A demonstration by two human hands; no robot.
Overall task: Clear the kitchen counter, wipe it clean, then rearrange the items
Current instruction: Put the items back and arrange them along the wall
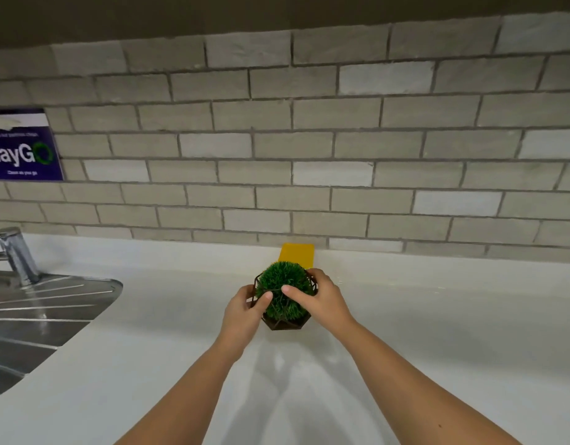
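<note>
1. On the white counter [437, 316], near the middle of the head view: a small plant [285, 284], a round green tuft sitting upright in a dark wire-frame pot [287, 324]. Base down at counter level; touching the surface or just lifted off it, cannot tell.
2. At the plant's left side: the left hand [242, 311], fingers curled round the wire frame, thumb laid across the front of the green tuft.
3. At the plant's right side: the right hand [323, 300], fingers wrapped round the far edge of the frame, thumb pressed onto the tuft. Thumb tips close together over the plant, not touching.
4. Just behind the plant: a flat yellow piece [297, 253], set against the foot of the wall, lower edge hidden by the tuft. Too little visible to name it more closely.
5. Behind the plant, above the yellow piece: a wall [309, 139] of grey brick-shaped tiles with darker joints.
6. Well to the left of the plant: a steel sink [46, 303] with a ridged draining board, sunk into the counter, and a chrome tap [16, 252] standing at its back edge.
7. Up and far left of the plant, on the wall: a dark blue sign [20, 146] with white lettering, "ClayGo", cut off by the frame edge.
8. In front of the plant: two bare forearms reaching in from the bottom edge, soft shadows under them on the counter.
</note>
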